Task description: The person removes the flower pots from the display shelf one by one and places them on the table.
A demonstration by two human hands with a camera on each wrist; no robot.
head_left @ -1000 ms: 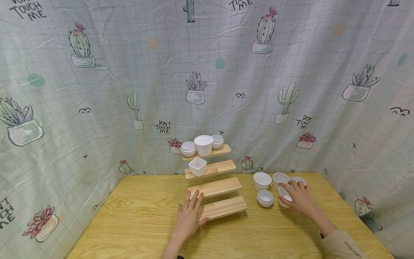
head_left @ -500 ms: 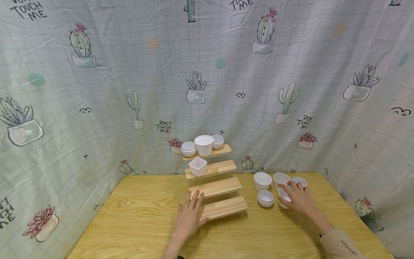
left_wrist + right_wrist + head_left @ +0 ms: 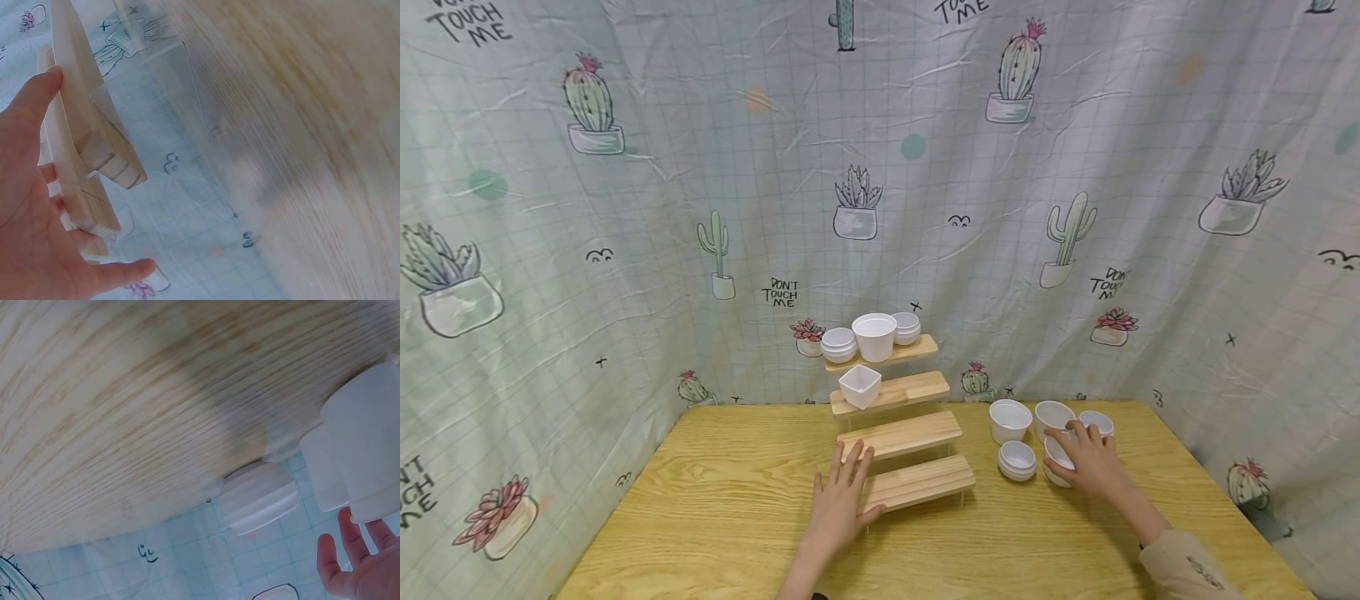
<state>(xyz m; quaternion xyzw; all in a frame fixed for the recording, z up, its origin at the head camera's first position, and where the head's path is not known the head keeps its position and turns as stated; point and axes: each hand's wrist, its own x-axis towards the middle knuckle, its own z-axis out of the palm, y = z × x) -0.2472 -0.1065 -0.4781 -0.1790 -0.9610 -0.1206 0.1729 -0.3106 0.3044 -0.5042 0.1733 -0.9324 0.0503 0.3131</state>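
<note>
A: Where are the hands?

B: The left hand point(image 3: 838, 504) lies flat and spread, fingers straight, against the left ends of the lower two steps of a wooden stand point(image 3: 921, 481); its thumb touches the lowest step. The right hand point(image 3: 1093, 462) reaches over the front-right white pot point(image 3: 1058, 454), fingertips at its rim. Whether it grips, I cannot tell.

A: And around that pot?

B: It stands upright on the table. Just to its left, from the person's side, is a low round pot point(image 3: 1017, 462). Behind are three more: the back-left pot point(image 3: 1011, 421), the back-middle pot point(image 3: 1054, 415) and the back-right pot point(image 3: 1096, 420), partly hidden by fingers.

A: What does the stand hold?

B: On top, a taller pot point(image 3: 875, 337) between two small round pots point(image 3: 839, 345). One step down, at the left end, a square pot point(image 3: 860, 387).

A: Beyond?

B: A wood-grain table point(image 3: 715, 500) and a pale curtain point(image 3: 925, 192) printed with cacti and "DON'T TOUCH ME".
</note>
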